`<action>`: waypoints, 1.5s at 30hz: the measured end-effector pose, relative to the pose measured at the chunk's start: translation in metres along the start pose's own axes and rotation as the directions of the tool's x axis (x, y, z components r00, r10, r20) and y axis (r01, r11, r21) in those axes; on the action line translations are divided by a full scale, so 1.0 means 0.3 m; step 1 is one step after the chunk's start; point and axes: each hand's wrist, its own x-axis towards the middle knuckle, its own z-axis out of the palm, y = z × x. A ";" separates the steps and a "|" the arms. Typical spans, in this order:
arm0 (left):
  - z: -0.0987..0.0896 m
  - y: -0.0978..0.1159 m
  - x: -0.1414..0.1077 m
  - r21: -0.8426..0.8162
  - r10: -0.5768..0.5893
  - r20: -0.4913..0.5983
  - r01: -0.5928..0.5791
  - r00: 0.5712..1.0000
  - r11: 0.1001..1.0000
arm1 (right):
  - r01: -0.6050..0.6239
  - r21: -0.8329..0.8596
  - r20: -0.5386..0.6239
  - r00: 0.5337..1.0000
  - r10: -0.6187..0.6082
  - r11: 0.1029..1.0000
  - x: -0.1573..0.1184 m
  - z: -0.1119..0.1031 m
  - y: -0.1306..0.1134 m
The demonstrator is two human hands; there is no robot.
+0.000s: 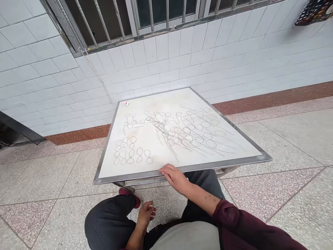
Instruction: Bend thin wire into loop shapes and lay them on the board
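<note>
My right hand (175, 177) rests on the near metal edge of the white table (140, 133), its fingers stretched out and nothing visible in them. Lower down, over my lap, my left hand (146, 214) hangs below the table edge with fingers loosely curled and apparently holding nothing. Many thin dark wires with looped ends (199, 140) lie in a tangled spread across the middle and right of the tabletop. At its near left, several wire figure-eights (131, 151) are laid out in upright columns. A few bent wires (127, 124) lie farther back on the left.
A small white and pink object (127, 103) sits at the table's back left corner. Behind the table stands a white tiled wall (161, 74) with a barred window (156, 15). Speckled floor (47, 173) surrounds the table. My knees are close to its near edge.
</note>
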 end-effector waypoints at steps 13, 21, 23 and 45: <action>0.003 0.010 0.005 0.047 -0.062 -0.001 0.062 0.998 0.997 | -0.343 -0.625 -0.199 0.939 0.282 0.701 0.024 -0.175 0.093; -0.011 -0.012 0.009 0.007 -0.010 0.019 0.010 1.000 1.000 | -0.474 -0.626 -0.188 0.862 0.470 0.619 0.056 -0.180 0.078; -0.013 -0.014 0.009 0.001 -0.002 0.022 0.002 1.000 1.000 | -0.501 -0.602 -0.201 0.849 0.489 0.622 0.059 -0.181 0.079; -0.002 0.016 -0.019 -0.038 0.064 0.000 -0.064 0.998 0.997 | -0.350 0.771 -0.129 0.731 0.670 0.531 0.079 -0.235 0.091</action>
